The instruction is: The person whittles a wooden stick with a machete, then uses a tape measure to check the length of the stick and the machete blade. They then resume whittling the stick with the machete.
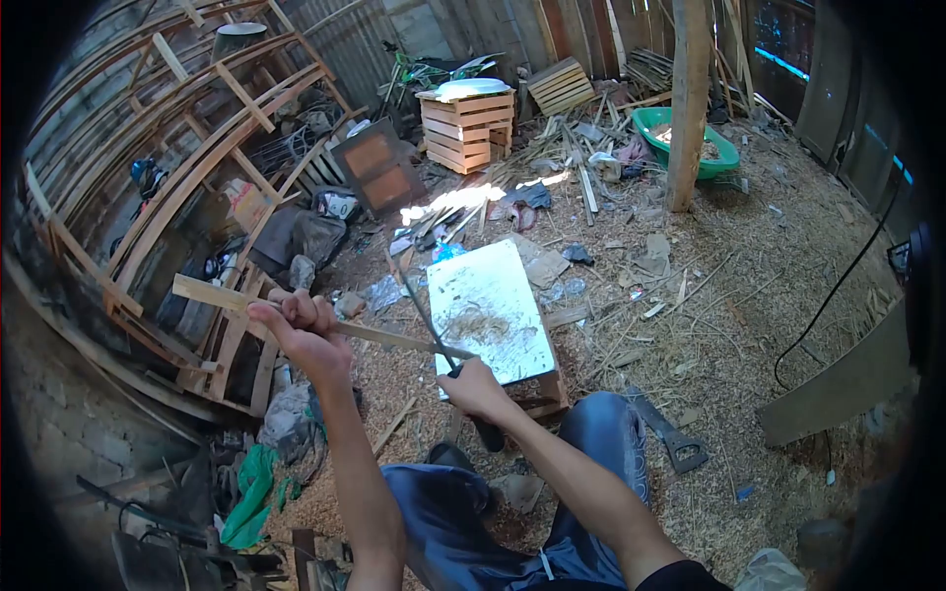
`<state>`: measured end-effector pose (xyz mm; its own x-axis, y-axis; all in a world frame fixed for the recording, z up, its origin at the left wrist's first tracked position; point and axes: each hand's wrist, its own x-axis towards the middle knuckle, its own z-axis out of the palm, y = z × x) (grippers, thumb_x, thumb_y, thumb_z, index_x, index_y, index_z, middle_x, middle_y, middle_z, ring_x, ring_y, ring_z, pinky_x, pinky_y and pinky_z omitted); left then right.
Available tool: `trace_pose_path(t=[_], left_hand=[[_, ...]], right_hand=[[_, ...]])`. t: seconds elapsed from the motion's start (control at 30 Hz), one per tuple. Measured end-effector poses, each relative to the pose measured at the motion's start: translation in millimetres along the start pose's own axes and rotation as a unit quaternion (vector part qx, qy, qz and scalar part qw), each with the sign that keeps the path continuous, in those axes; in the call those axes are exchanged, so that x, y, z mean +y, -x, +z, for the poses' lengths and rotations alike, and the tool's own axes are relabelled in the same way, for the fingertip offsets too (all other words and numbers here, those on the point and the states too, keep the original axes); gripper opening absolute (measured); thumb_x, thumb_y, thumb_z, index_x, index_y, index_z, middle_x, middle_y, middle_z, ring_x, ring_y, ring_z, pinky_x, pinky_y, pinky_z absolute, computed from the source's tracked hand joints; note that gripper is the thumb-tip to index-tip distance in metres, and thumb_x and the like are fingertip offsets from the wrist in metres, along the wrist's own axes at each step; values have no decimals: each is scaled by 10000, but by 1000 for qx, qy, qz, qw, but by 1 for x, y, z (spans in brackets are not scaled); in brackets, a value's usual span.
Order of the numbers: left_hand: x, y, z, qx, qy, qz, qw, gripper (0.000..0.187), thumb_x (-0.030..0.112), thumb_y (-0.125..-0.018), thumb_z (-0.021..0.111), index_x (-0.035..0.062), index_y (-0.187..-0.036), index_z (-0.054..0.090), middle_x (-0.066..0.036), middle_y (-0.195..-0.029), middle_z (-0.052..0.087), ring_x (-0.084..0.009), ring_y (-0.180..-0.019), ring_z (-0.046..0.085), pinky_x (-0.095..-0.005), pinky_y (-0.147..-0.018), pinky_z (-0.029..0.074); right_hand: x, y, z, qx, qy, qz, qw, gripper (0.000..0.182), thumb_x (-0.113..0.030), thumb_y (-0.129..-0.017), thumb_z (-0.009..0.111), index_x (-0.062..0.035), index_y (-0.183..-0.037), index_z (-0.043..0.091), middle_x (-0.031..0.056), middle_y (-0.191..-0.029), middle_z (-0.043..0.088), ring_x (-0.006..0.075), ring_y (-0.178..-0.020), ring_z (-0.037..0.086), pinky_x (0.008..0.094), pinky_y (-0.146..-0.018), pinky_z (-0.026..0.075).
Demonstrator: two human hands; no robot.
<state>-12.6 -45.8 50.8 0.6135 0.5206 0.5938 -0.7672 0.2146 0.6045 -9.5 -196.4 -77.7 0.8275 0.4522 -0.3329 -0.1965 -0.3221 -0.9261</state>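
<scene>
Jeans [424, 517] parted before the white table [488, 281], I grip a stick [379, 336] toward one end in my left hand [307, 330], apparently to steady its length over the table, while my right hand [478, 386], closed round a handle [488, 433], seemingly for control, holds the blade [422, 310] across the stick's far end.

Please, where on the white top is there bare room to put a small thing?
The barest patch of the white top lies between its far edge and the shavings; a smaller one is at the near right corner. It is crowded at the near left, with the right hand, blade and wooden strip.
</scene>
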Motion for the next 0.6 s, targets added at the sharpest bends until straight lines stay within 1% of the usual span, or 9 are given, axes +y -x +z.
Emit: trace_pose_path(t=[0.1, 0.13, 0.23, 0.27, 0.3, 0.37, 0.4, 0.5, 0.6], left_hand=[[1, -3, -1, 25, -3, 12, 1000, 514, 569, -908, 395, 140, -659, 261, 56, -550, 150, -57, -446, 106, -244, -394, 100], [1, -4, -1, 36, -3, 12, 999, 511, 570, -907, 396, 140, -664, 262, 56, -551, 153, -56, -444, 108, -243, -393, 102], [-1, -5, -1, 15, 1, 8, 1000, 494, 560, -910, 395, 141, -678, 273, 54, -550, 167, -56, -440, 109, -244, -389, 109], [-3, -5, 1, 10, 8, 8, 1000, 489, 556, -908, 400, 141, -679, 279, 54, -548, 170, -55, -437, 112, -246, -388, 111], [1, -2, -1, 5, 12, 10, 1000, 485, 552, -907, 405, 140, -680, 286, 54, -545, 173, -54, -434, 115, -248, -386, 114], [2, -5, -10, 8, -7, 16, 1000, 485, 548, -911, 408, 143, -678, 278, 56, -549, 174, -52, -429, 125, -243, -382, 130], [4, -7, -12, 20, -11, 16, 1000, 485, 548, -912, 407, 143, -677, 276, 57, -549, 175, -52, -428, 126, -241, -381, 133], [1, -12, -25, 63, 0, 15, 998, 479, 538, -922, 397, 141, -685, 274, 59, -548, 175, -53, -424, 131, -232, -380, 143], [1, -13, -25, 58, -13, 19, 998, 475, 536, -924, 392, 140, -693, 270, 56, -547, 173, -56, -424, 129, -236, -381, 136]], right_hand=[[13, -3, 15, 58, 108, -78, 989, 423, -279, -815, 585, 138, -745, 594, 266, -696, 623, 355, -695, 652, 437, -645, 519], [6, 7, 16, 43, 97, -75, 992, 407, -275, -805, 591, 131, -776, 592, 282, -712, 620, 387, -715, 646, 453, -675, 519], [-3, 27, 30, 119, 99, -186, 970, 401, -273, -798, 593, 125, -752, 588, 287, -720, 620, 393, -724, 646, 458, -684, 515], [-3, 26, 30, 124, 78, -169, 975, 349, -256, -792, 599, 93, -802, 606, 216, -611, 609, 373, -626, 636, 413, -630, 514], [16, 0, 27, 60, 25, -52, 997, 352, -255, -785, 598, 97, -788, 602, 193, -626, 626, 337, -618, 646, 397, -609, 518], [25, -15, 15, 44, 15, -21, 999, 352, -252, -779, 598, 99, -763, 601, 203, -639, 632, 311, -623, 655, 379, -589, 524], [23, -13, 20, 98, 52, -66, 992, 365, -258, -777, 602, 103, -727, 599, 228, -639, 626, 329, -630, 653, 382, -593, 529], [18, 1, 19, 64, 125, -54, 989, 443, -302, -803, 603, 139, -764, 588, 276, -722, 622, 393, -719, 643, 444, -661, 527], [-4, 27, 22, 58, 101, -90, 989, 413, -279, -798, 601, 134, -773, 589, 256, -730, 632, 378, -707, 647, 445, -686, 522]])
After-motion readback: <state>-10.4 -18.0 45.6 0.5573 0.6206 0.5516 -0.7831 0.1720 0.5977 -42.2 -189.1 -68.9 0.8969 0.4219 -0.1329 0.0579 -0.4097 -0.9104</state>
